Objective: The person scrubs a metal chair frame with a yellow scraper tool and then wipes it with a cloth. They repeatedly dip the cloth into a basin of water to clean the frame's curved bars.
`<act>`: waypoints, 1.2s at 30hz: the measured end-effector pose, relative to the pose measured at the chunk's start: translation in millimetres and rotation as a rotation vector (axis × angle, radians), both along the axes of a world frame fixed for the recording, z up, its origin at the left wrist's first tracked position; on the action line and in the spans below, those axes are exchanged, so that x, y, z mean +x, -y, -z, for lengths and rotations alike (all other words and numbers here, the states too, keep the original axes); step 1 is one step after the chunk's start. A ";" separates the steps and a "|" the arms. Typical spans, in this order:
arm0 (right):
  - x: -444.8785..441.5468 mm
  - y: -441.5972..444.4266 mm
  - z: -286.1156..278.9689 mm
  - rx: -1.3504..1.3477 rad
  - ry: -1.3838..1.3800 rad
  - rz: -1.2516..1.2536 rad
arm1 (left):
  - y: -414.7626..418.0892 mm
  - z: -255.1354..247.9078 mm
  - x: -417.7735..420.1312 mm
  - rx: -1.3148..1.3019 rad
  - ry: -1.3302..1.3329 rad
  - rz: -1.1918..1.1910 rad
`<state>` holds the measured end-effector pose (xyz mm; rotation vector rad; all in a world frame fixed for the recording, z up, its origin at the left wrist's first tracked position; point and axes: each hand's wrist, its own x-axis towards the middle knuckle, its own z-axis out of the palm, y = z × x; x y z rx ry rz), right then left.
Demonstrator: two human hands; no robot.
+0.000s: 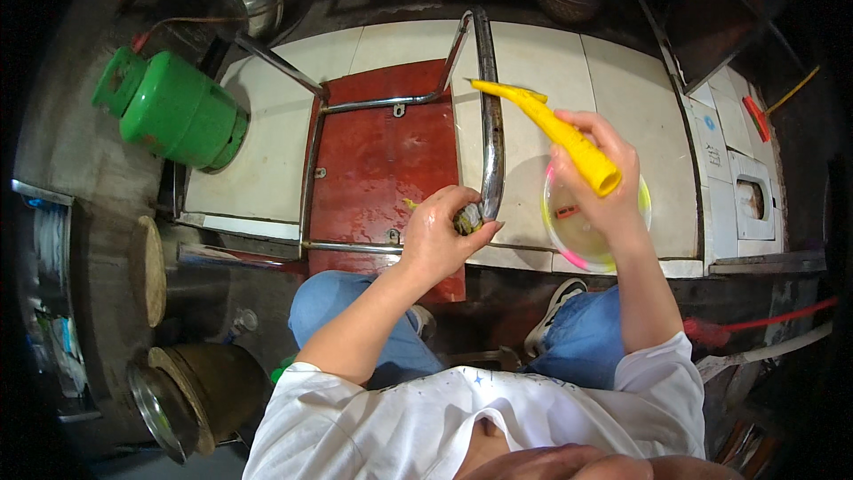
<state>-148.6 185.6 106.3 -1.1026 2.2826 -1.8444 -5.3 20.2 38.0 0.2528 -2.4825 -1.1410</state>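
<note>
My left hand [440, 230] grips a wet grey-and-yellowish wad [469, 217], mostly covered by the fingers, against the lower end of a chrome tube [493, 147]. The tube belongs to a bent metal frame [373, 105] fixed to a red board [386, 167] that looks wet, like an upturned seat. In my right hand [616, 213] is a hollow yellow tool [566, 133] with a dark pointed tip; the tip end reaches over the chrome tube. Below this hand, a basin [566, 240] with a pink and yellow rim holds cloudy liquid and a small orange-red object [567, 212].
A green gas cylinder [180, 110] stands at left on the white tiled surface [640, 113]. At lower left are a large pot [213, 380] and a metal lid [160, 407]. A squat toilet [753, 197] and an orange-red brush head [756, 118] are at right.
</note>
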 end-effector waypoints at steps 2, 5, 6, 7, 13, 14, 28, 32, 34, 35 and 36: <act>-4.2 -4.0 -0.9 -0.095 0.248 0.019 | 0.7 -0.8 -0.6 -0.028 -0.003 0.004; -2.9 -17.1 -10.3 -0.158 0.278 0.034 | 1.7 -4.6 2.8 0.006 0.040 0.014; 0.8 -19.8 -12.4 -0.161 0.258 0.031 | 1.3 -3.3 2.9 0.002 0.023 0.016; 5.2 -21.8 -14.2 -0.163 0.238 0.029 | 1.6 -1.7 3.0 -0.002 0.005 0.018; 13.1 -22.4 -12.8 -0.044 0.031 -0.026 | 3.1 0.1 2.4 0.006 0.001 0.032; 12.3 -22.6 -11.7 -0.034 0.020 -0.044 | 3.3 -0.6 2.5 0.000 -0.004 0.034; 20.8 -10.7 1.3 -0.044 -0.176 -0.008 | 1.6 0.4 1.3 -0.020 -0.037 0.026; 14.7 -3.3 12.4 -0.039 -0.186 0.054 | 0.5 -0.2 0.3 -0.034 -0.027 0.022; 21.2 -4.0 8.3 -0.030 -0.209 0.034 | 2.0 0.4 1.4 -0.024 -0.037 0.027; 23.5 -3.6 7.0 -0.026 -0.220 0.024 | 3.0 0.5 2.1 -0.019 -0.041 0.029; 23.8 -3.0 8.1 -0.022 -0.251 0.046 | 2.5 1.2 1.6 -0.018 -0.042 0.030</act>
